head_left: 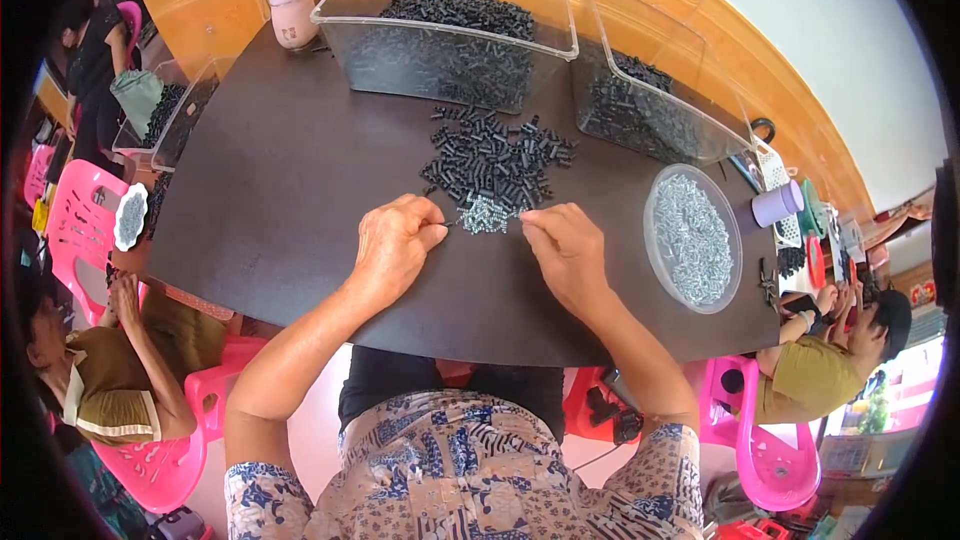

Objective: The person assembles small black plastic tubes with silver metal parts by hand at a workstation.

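My left hand [395, 245] is closed in a pinch beside the near edge of the pile of small black plastic pieces [490, 155]. A small dark tip pokes out from its fingers, seemingly one of those pieces. Between my hands lies a little heap of silvery screws [484, 216], touching the near side of the black pile. My right hand [570, 252] pinches at the right edge of that heap, thumb and forefinger together. What it holds is too small to make out.
Two clear bins, a large one [340, 40] and another [655, 125], hold black pieces at the back of the dark table [260, 190]. A round tub [741, 250] of screws stands right. A pink flask [291, 10] and a purple cup [778, 204] stand farther out. People sit at both sides.
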Motion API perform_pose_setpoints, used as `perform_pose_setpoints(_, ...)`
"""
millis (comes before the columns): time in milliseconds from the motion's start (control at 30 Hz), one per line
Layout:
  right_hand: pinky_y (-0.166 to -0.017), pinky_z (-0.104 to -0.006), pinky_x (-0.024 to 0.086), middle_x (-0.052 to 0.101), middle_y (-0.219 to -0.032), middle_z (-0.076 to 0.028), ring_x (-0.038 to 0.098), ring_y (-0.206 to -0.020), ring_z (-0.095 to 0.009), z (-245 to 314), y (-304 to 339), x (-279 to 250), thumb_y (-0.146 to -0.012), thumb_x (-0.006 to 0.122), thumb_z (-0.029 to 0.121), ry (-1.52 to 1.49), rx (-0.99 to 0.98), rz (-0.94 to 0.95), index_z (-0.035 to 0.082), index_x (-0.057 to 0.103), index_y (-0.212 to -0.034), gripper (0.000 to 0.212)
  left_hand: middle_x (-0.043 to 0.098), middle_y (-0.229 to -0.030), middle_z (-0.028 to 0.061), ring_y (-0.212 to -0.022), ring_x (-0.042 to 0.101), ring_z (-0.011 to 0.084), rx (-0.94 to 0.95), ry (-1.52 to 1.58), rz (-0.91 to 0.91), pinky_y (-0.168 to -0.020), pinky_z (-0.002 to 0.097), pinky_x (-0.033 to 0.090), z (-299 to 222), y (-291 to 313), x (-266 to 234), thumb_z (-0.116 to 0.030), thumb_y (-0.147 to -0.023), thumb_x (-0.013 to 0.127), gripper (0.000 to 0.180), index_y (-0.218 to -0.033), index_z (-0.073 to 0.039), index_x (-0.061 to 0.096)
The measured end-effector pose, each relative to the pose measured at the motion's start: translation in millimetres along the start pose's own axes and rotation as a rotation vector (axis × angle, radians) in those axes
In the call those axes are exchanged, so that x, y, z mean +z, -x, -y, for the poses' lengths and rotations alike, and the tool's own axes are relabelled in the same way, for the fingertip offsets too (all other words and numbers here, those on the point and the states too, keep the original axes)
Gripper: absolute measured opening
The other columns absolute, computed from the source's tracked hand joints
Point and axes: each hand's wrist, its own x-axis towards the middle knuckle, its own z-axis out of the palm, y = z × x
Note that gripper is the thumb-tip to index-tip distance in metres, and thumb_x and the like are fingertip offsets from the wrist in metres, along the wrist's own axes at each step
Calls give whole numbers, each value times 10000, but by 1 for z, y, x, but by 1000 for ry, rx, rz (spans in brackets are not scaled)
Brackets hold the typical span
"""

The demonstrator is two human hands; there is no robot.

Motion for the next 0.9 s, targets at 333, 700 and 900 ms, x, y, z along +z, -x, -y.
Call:
perform_pose_setpoints(333, -645, -273, 469, 638, -812, -91, 588, -715, -146, 46, 14, 32, -805, 687, 93, -519, 491, 144, 14, 658, -929, 149, 598, -742, 94, -639, 584, 194, 14, 174, 6, -583, 297, 447, -30, 27, -1, -55, -767, 697, 110, -843, -12, 630)
perform_pose_setpoints(700, -576, -384, 434, 531, -722, -100, 517, -671, -289, 9, 15, 3, -728, 631, 8, 309, -105, -38, 46, 617, -818, 98, 614, -765, 125, -718, 630, 280, 103, -109, -99, -648, 350, 486, 9, 1, -24, -31, -741, 632, 201, -941, -22, 647)
perform_pose_setpoints(900, -625, -405, 426, 535, -791, -113, 513, -720, -303, 41, 12, -25, -722, 666, 46, 277, -128, -75, 38, 622, -959, 242, 607, -785, 134, -740, 622, 292, 72, -169, -87, -664, 375, 478, 18, -20, -18, -65, -748, 640, 150, -890, -18, 627)
